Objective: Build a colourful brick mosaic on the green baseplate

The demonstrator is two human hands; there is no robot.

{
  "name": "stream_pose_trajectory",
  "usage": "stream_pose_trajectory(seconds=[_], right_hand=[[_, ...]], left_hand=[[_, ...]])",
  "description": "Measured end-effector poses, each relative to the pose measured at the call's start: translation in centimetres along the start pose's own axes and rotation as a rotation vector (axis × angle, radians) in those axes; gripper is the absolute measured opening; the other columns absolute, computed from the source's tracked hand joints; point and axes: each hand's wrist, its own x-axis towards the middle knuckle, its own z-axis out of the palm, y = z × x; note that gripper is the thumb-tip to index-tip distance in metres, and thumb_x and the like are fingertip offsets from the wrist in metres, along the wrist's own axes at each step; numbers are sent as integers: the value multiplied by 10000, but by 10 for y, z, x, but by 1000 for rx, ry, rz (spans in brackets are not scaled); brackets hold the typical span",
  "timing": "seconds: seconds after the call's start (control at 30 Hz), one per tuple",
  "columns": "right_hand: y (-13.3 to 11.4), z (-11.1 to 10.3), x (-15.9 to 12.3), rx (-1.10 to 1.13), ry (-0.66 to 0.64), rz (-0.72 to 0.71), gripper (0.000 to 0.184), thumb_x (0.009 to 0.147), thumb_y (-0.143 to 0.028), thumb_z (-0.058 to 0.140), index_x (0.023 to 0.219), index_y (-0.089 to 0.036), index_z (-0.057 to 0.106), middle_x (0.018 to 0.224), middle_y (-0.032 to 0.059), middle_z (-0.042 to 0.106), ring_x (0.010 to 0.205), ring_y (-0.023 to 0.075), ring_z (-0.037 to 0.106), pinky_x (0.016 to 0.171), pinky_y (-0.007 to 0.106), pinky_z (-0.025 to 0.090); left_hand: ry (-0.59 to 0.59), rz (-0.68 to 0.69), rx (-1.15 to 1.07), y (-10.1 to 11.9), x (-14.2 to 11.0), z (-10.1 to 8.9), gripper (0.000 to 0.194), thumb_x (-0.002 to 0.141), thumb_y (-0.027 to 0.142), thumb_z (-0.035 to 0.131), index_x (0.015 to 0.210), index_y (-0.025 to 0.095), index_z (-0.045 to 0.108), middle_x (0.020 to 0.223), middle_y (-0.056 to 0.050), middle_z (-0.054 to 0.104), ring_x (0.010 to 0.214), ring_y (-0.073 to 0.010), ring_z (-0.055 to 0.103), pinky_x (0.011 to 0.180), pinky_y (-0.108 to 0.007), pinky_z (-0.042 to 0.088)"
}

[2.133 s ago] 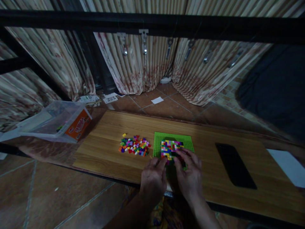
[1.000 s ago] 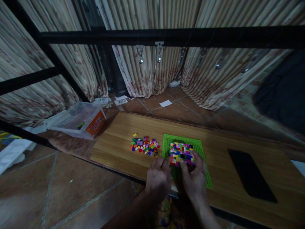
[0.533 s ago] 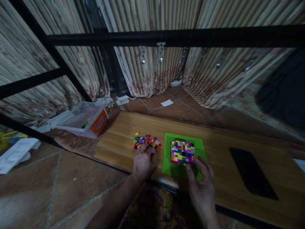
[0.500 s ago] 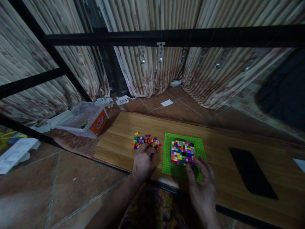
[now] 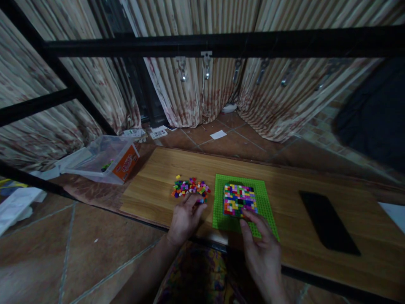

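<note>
A loose heap of small coloured building bricks lies on the wooden board. My left hand is at the heap's near edge, thumb and forefinger closed around what looks like a small bluish brick. To the right, a green baseplate carries a roughly square, multicoloured brick build with a dark gap in its top. My right hand is over the plate's near side, its forefinger at the build's front edge. Its thumb and forefinger are apart, and nothing shows between them.
A black flat slab lies on the board at the right. Beyond the board's left end stands a clear plastic box with an orange label. A dark bar crosses in front of the curtains. Paper lies on the tiles.
My right hand has shifted left along the build's front edge. My left hand has drawn back slightly from the heap, with a bluish brick now visible at its fingertips. The whole view has moved a little.
</note>
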Motion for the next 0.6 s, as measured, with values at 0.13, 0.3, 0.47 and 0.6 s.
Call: stream_pose_trajectory(seconds=[0.13,0.3,0.47,0.6], right_hand=[[-10,15,0,211,-120,159,278,809,-409,615,1007,-232,698,1024,53,702,959,209,630,842,349,482],[-25,27,7,528,-198,302,232,710,-379,726,889,-232,724,880,20,720,796,165,635,726,288,490],[-33,21,9,702,-221,397,170,652,-334,776,782,-234,731,770,-12,714,726,133,611,716,261,473],[-34,16,8,687,-255,413,183,667,-344,768,776,-208,711,751,-12,691,712,128,588,703,250,451]], left_hand=[[0,61,-153,20,-3,-2,93,838,242,611,921,202,625,906,-26,655,841,-142,639,755,-248,536],[-62,146,-272,44,-7,-4,134,831,189,615,955,204,664,948,-48,659,891,-148,631,772,-250,535],[-138,-7,-510,57,-11,-5,193,823,162,609,1004,199,665,923,-40,657,846,-133,634,753,-236,531],[-181,-277,-728,63,-13,-2,156,806,232,635,943,159,646,806,-21,653,730,-114,625,671,-207,526]])
